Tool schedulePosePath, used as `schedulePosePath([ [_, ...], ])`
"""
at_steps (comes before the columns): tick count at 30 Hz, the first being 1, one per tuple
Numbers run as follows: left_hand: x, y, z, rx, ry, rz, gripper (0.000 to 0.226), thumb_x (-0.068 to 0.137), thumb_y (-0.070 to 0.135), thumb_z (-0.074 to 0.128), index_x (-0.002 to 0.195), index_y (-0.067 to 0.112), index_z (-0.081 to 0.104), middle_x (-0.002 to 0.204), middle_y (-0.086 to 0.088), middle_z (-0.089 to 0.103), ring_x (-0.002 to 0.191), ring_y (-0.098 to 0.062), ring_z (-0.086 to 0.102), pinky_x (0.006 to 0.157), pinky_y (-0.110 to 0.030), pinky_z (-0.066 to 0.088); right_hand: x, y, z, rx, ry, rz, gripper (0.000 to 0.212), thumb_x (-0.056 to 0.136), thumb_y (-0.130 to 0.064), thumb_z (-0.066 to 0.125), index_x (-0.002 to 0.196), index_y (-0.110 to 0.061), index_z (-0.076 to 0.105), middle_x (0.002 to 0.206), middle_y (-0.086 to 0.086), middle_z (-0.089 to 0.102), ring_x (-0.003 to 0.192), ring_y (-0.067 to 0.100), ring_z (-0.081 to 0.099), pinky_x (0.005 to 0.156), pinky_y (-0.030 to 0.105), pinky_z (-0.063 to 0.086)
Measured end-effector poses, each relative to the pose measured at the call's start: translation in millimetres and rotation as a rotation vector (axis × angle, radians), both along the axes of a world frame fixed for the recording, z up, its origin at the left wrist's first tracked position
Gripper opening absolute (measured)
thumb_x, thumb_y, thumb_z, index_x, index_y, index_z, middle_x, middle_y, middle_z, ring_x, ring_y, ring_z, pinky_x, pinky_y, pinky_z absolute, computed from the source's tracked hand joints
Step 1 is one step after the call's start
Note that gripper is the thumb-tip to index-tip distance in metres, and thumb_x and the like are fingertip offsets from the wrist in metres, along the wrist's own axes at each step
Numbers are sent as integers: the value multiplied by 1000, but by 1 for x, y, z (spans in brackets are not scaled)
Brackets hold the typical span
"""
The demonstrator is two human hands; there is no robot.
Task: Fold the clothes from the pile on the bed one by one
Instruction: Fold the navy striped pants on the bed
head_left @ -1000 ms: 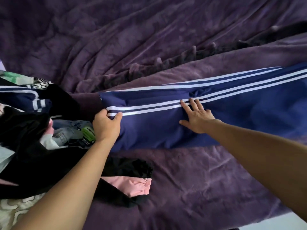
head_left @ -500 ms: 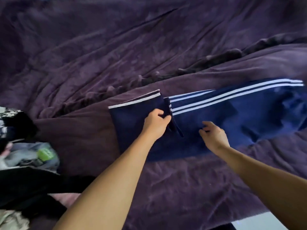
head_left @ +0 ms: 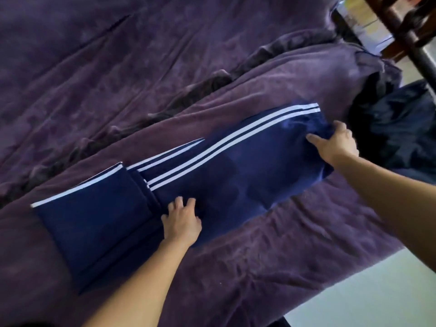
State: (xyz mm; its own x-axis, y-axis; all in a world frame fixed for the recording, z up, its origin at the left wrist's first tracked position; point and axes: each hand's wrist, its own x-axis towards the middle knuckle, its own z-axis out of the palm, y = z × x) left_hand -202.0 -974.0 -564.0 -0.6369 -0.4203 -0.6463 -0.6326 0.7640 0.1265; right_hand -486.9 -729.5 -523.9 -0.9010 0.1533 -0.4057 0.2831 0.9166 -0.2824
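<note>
The track pants (head_left: 236, 166) lie on the bed (head_left: 259, 267), leg end already folded over. The left hand (head_left: 182, 223) presses their middle, fingers apart. The right hand (head_left: 335, 142) clamps the waist end, so further folds apparently remain.

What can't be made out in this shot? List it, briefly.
All in the head view.
Pants: far end bunched in the right hand, which covers it.
Dark clothes on the right: cut off by the frame edge, kind unclear.
Wooden furniture, top right: blurred, cut off.
Cloth under the left hand: covered by it.
</note>
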Motion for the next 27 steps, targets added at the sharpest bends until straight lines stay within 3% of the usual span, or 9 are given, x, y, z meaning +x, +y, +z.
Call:
schedulePosePath([
  [2,5,9,-10,-11,-53,28,45,94,31,48,136,21,35,136,-6,34,121,-28,39,94,-44,43,-12,11,-14,-119,-110,-59,84,73,-54,74,139,-12,42,136,10,54,123,31,51,101,39,41],
  [6,30,20,-4,-61,-163,24,40,95,36,43,130,17,39,128,-8,40,114,-28,44,87,-39,45,-10,22,-17,-318,-288,-158,62,65,-46,83,114,-14,65,106,2,67,88,21,64,77,30,50],
  [9,41,20,12,-19,-203,31,39,95,35,43,129,17,43,128,-6,43,114,-26,46,90,-38,45,0,13,9,-495,-159,-162,39,69,-31,84,101,-16,66,100,3,70,74,7,62,60,20,48],
  [12,43,17,33,44,-183,119,33,94,32,43,124,18,48,125,-4,47,113,-23,49,93,-38,44,19,-26,59,-464,54,32,40,64,-45,76,94,-22,61,95,1,70,88,21,67,74,34,54],
  [15,50,9,52,53,-174,207,28,93,30,44,118,19,52,121,-2,50,110,-22,52,90,-35,44,55,-79,99,-301,80,376,52,69,-53,69,110,-26,53,105,6,69,98,34,63,77,40,49],
  [19,73,-10,70,79,-137,370,15,92,27,45,101,19,55,104,3,59,96,-17,56,75,-30,45,123,-155,99,-114,-20,763,51,83,-43,64,126,-23,44,116,9,65,104,37,60,74,38,44],
  [22,99,-27,72,77,-103,459,13,91,26,44,94,18,55,92,4,60,86,-15,55,71,-31,46,177,-188,69,-115,-265,981,57,86,-37,63,137,-25,41,126,9,60,112,33,58,85,39,47],
  [24,114,-38,68,70,-98,481,15,92,27,45,97,17,55,100,2,60,92,-19,55,75,-32,45,201,-193,51,-198,-378,1012,56,86,-35,62,139,-29,44,126,5,61,113,29,57,90,38,48],
  [27,127,-51,61,32,-95,453,25,94,27,46,115,18,54,119,-3,51,107,-23,52,80,-33,45,198,-178,32,-358,-224,796,38,84,-27,62,122,-27,60,114,1,67,104,25,63,86,37,50],
])
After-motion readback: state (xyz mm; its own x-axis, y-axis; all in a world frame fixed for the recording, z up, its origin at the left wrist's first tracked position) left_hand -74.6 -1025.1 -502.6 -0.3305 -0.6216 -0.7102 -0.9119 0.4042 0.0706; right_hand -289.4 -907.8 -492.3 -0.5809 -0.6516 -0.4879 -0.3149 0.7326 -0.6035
